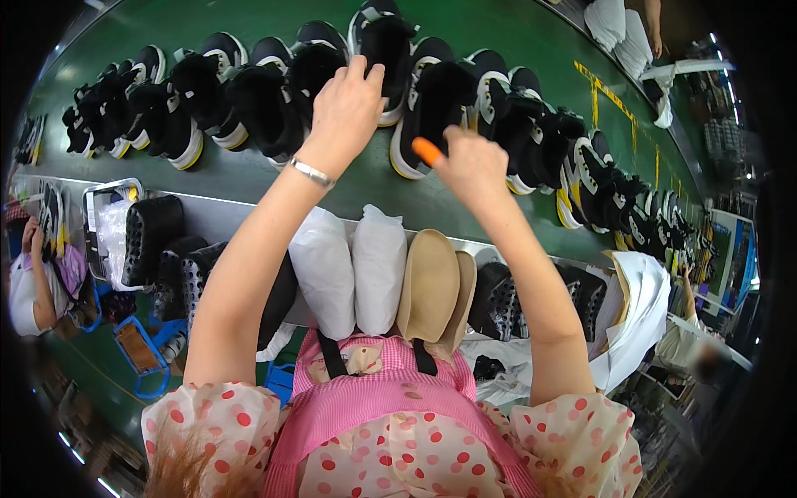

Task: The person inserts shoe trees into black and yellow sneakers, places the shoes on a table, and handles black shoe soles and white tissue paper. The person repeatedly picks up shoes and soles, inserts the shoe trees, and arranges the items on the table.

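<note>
Several black shoes with white and yellow soles stand in a long row on a green surface (249, 187). My left hand (347, 104) is at one black shoe (386, 54) in the middle, its fingers bent over the near left side of the collar. To the right, my right hand (471, 164) grips the heel end of a second black shoe (436, 95). An orange cover sits on one digit, which lies against that heel. Parts of both shoes are hidden by my fingers.
Below the green surface's near edge stand white wrapped forms (379, 270), beige shoe-shaped pieces (430, 282) and black studded pieces (494, 303). White paper sheets (635, 315) hang at the right. A blue stool (139, 349) stands on the floor at left. Other people are at both sides.
</note>
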Demonstrator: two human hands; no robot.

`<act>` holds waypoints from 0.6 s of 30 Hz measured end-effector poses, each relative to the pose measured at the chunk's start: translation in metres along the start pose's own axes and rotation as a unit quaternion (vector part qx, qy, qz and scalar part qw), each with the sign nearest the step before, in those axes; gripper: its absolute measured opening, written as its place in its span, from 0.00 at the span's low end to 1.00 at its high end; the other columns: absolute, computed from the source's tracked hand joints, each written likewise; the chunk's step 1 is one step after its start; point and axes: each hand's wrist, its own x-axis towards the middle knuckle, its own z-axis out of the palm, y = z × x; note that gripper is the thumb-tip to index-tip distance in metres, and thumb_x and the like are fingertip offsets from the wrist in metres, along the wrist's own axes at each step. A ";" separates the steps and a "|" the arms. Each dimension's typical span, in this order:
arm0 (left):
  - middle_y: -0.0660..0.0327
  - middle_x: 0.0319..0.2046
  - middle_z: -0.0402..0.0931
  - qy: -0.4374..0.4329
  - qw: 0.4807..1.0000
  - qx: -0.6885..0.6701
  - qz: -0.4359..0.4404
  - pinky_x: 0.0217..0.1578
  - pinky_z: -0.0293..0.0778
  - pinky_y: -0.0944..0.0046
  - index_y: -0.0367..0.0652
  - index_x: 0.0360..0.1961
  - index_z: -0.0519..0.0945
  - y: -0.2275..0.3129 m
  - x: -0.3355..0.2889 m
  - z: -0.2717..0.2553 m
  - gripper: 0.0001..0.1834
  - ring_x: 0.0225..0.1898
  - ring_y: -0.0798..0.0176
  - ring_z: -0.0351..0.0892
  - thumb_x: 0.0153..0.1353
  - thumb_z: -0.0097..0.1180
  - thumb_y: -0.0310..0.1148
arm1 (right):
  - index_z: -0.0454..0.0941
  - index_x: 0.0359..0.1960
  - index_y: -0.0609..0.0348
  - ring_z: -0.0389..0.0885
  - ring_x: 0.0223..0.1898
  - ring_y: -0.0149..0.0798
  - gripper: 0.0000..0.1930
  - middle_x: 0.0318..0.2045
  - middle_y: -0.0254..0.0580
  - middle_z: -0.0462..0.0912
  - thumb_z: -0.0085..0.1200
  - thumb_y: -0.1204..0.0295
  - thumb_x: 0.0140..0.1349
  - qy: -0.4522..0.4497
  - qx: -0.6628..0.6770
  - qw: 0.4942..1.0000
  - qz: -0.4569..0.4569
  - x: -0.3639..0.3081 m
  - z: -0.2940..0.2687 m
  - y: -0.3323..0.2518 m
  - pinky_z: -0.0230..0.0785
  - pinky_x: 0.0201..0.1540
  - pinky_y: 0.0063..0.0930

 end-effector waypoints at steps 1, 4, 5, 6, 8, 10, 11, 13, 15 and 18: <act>0.53 0.48 0.70 -0.023 0.999 -0.034 -0.010 0.44 0.77 0.54 0.39 0.46 0.77 0.004 0.007 0.009 0.21 0.50 0.50 0.74 0.51 0.66 0.33 | 0.81 0.40 0.53 0.84 0.34 0.47 0.21 0.33 0.48 0.84 0.61 0.50 0.54 -0.012 -0.011 1.000 0.001 -0.011 0.020 0.012 0.75 0.33 0.42; 0.51 0.58 0.65 -0.140 0.988 0.048 -0.054 0.46 0.77 0.50 0.42 0.43 0.79 0.011 0.023 0.038 0.17 0.51 0.42 0.73 0.52 0.65 0.34 | 0.78 0.42 0.49 0.83 0.34 0.51 0.21 0.33 0.49 0.83 0.64 0.52 0.51 -0.005 0.116 0.993 0.011 -0.026 0.059 0.025 0.74 0.33 0.43; 0.51 0.58 0.66 -0.141 0.987 0.037 -0.064 0.47 0.76 0.50 0.44 0.44 0.80 0.008 0.025 0.046 0.16 0.51 0.41 0.73 0.54 0.63 0.36 | 0.78 0.40 0.49 0.82 0.33 0.52 0.20 0.32 0.48 0.82 0.65 0.52 0.50 0.019 0.135 0.990 0.020 -0.024 0.067 0.028 0.73 0.32 0.44; 0.52 0.56 0.69 -0.140 0.988 0.028 -0.054 0.48 0.75 0.50 0.44 0.44 0.80 0.008 0.025 0.049 0.16 0.50 0.41 0.73 0.55 0.62 0.36 | 0.78 0.37 0.49 0.81 0.29 0.52 0.19 0.28 0.46 0.81 0.66 0.53 0.50 0.075 0.122 0.990 -0.002 -0.024 0.074 0.034 0.71 0.29 0.44; 0.52 0.47 0.76 -0.145 0.989 0.009 0.003 0.51 0.69 0.51 0.40 0.45 0.80 0.001 0.019 0.057 0.17 0.47 0.45 0.75 0.57 0.59 0.37 | 0.78 0.34 0.49 0.82 0.26 0.50 0.15 0.23 0.43 0.81 0.65 0.57 0.49 0.096 0.079 0.991 -0.040 -0.017 0.071 0.054 0.71 0.25 0.42; 0.51 0.45 0.77 -0.145 0.988 -0.019 0.042 0.50 0.67 0.52 0.35 0.45 0.79 0.010 -0.005 0.054 0.19 0.45 0.47 0.76 0.58 0.59 0.38 | 0.79 0.35 0.48 0.83 0.26 0.48 0.16 0.23 0.42 0.82 0.65 0.56 0.48 0.088 0.032 0.995 -0.040 -0.019 0.064 0.088 0.72 0.24 0.40; 0.50 0.45 0.77 -0.128 0.990 -0.041 0.047 0.49 0.68 0.52 0.34 0.45 0.79 0.017 -0.018 0.057 0.19 0.45 0.46 0.76 0.58 0.59 0.38 | 0.80 0.38 0.46 0.83 0.27 0.46 0.19 0.25 0.40 0.83 0.65 0.51 0.49 0.073 0.003 0.997 -0.030 -0.021 0.061 0.106 0.72 0.24 0.38; 0.49 0.45 0.78 -0.184 0.981 -0.052 0.025 0.48 0.69 0.52 0.33 0.45 0.79 0.056 -0.035 0.043 0.20 0.44 0.46 0.76 0.58 0.59 0.39 | 0.80 0.42 0.44 0.84 0.30 0.45 0.20 0.28 0.39 0.84 0.63 0.50 0.51 0.069 -0.008 0.998 0.002 -0.022 0.056 0.135 0.73 0.27 0.38; 0.56 0.44 0.79 -0.150 0.988 -0.007 0.035 0.48 0.70 0.49 0.42 0.46 0.81 0.077 -0.052 0.052 0.18 0.44 0.37 0.72 0.57 0.61 0.40 | 0.80 0.44 0.43 0.84 0.33 0.45 0.20 0.28 0.39 0.84 0.62 0.50 0.52 0.069 0.006 0.998 0.006 -0.023 0.051 0.147 0.74 0.29 0.39; 0.59 0.49 0.77 -0.148 0.988 0.034 0.002 0.43 0.76 0.47 0.47 0.47 0.82 0.090 -0.052 0.068 0.18 0.50 0.35 0.67 0.56 0.62 0.42 | 0.75 0.54 0.42 0.84 0.38 0.45 0.23 0.37 0.40 0.84 0.60 0.56 0.56 0.003 -0.002 1.000 0.023 -0.042 0.027 0.135 0.75 0.36 0.40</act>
